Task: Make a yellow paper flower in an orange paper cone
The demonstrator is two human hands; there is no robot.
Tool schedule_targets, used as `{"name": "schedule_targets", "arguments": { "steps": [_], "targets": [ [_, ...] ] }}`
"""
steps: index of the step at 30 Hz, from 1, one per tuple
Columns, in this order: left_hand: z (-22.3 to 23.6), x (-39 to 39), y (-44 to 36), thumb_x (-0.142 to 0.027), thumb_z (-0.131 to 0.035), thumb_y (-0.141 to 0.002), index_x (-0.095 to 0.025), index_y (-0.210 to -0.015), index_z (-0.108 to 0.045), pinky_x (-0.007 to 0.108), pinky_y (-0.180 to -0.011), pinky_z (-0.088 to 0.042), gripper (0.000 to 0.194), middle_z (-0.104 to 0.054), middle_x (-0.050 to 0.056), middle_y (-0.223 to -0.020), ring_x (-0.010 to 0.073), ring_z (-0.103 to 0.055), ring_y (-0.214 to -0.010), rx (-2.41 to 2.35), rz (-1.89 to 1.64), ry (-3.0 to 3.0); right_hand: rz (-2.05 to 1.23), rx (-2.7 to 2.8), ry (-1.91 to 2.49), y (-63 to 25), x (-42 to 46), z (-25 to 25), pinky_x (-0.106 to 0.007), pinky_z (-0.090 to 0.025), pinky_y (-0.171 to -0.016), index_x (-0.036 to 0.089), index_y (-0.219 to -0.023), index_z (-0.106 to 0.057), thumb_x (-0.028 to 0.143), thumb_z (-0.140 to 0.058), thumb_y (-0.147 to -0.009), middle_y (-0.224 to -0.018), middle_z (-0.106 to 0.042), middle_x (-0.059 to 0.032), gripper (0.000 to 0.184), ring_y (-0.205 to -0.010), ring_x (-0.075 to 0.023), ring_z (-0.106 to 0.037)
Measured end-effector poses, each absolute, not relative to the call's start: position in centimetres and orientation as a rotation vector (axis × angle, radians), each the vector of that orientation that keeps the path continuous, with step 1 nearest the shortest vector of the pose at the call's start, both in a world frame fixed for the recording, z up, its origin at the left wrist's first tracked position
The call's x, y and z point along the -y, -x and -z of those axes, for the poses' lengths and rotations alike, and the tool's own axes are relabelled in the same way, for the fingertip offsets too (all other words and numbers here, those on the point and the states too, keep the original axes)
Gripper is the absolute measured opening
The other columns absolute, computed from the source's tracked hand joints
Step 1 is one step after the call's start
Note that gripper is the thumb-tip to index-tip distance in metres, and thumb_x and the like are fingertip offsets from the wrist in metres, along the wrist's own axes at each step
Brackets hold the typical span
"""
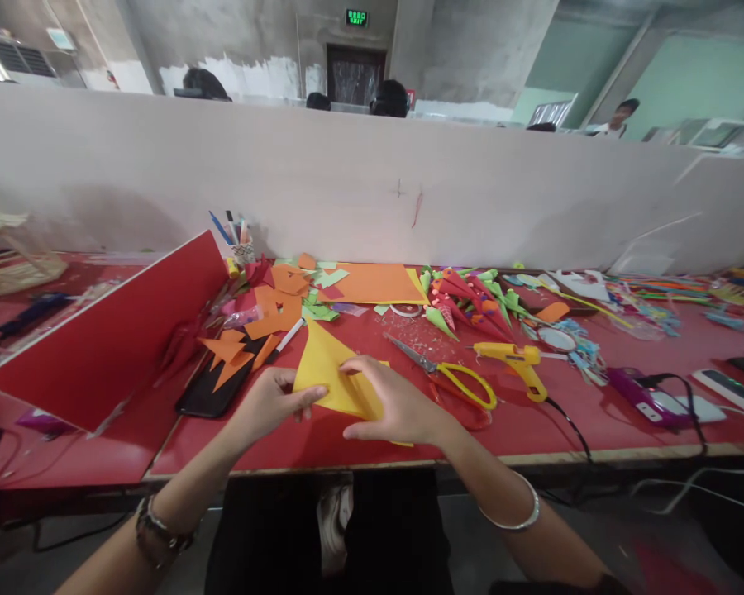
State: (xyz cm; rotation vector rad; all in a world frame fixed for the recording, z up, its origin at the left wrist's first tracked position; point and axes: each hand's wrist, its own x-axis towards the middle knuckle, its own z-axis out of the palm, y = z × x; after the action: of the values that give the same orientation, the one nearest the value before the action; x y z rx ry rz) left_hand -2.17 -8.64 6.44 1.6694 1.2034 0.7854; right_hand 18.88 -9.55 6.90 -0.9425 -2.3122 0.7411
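Note:
A yellow sheet of craft paper (330, 364), partly rolled with its tip pointing up, is held above the red table (273, 446). My left hand (276, 405) pinches its lower left edge between thumb and fingers. On the other side, my right hand (393, 401) curves round the sheet's right part, its fingertips pressing into the fold. Part of the sheet is hidden behind that hand. Scissors with yellow handles (465, 384) lie to the right of it, beside a yellow hot glue gun (513, 364). A white marker (289, 337) lies just left of the sheet.
Orange paper scraps (282, 302) and a black phone (214, 384) lie at left, near a tilted red board (130, 330). Behind are an orange sheet (372, 283) and a pile of red and green cones (465, 297). A purple power strip (645, 401) stands at right. A white partition (322, 182) closes the back.

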Motion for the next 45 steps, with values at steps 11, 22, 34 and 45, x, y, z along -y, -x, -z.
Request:
{"name": "schedule_targets", "arguments": {
  "steps": [11, 22, 34, 45],
  "targets": [
    [-5.9, 8.4, 1.4, -0.058, -0.059, -0.06, -0.014, -0.038, -0.046, 0.016, -0.03, -0.022, 0.051, -0.04, -0.004, -0.031, 0.0038, -0.033, -0.027, -0.889, -0.799, -1.659, -0.936, 2.263, 0.822, -19.1, 7.9, -5.2, -0.032, -0.04, -0.086, 0.018, -0.111, -0.043, 0.039, -0.063, -0.07, -0.106, -0.052, -0.007, 0.05, -0.097, -0.0172, -0.051],
    [-6.0, 8.5, 1.3, -0.062, -0.059, -0.057, -0.015, -0.036, -0.044, 0.019, -0.033, -0.021, 0.054, -0.038, -0.003, -0.03, 0.0042, -0.031, -0.029, -0.942, -0.787, -1.62, -0.591, 2.338, 0.836, -19.3, 8.4, -5.8, -0.035, -0.037, -0.091, 0.021, -0.116, -0.04, 0.034, -0.059, -0.072, -0.114, -0.05, -0.0081, 0.05, -0.106, -0.0197, -0.046],
    [-5.7, 9.6, 1.5, -0.054, -0.067, -0.053, -0.016, -0.062, -0.047, 0.018, -0.033, -0.026, 0.044, -0.04, -0.007, -0.041, 0.0045, -0.033, -0.035, -1.006, -0.751, -1.426, 0.132, 2.338, 1.06, -19.6, 7.5, -4.6, -0.05, -0.017, -0.102, 0.021, -0.092, -0.056, 0.02, -0.039, -0.084, -0.093, -0.059, -0.0036, 0.019, -0.086, -0.0162, -0.054],
    [-7.2, 8.1, 6.5, -0.054, -0.044, -0.075, -0.016, -0.076, -0.05, 0.021, -0.05, -0.04, 0.038, -0.048, -0.002, -0.061, 0.009, -0.045, -0.05, -1.178, -0.973, -1.735, 0.241, 2.235, 1.081, -21.3, 7.6, -6.3, -0.046, -0.023, -0.1, 0.022, -0.082, -0.057, 0.02, -0.039, -0.086, -0.084, -0.06, -0.0025, 0.018, -0.08, -0.0153, -0.055]
  ]
}}
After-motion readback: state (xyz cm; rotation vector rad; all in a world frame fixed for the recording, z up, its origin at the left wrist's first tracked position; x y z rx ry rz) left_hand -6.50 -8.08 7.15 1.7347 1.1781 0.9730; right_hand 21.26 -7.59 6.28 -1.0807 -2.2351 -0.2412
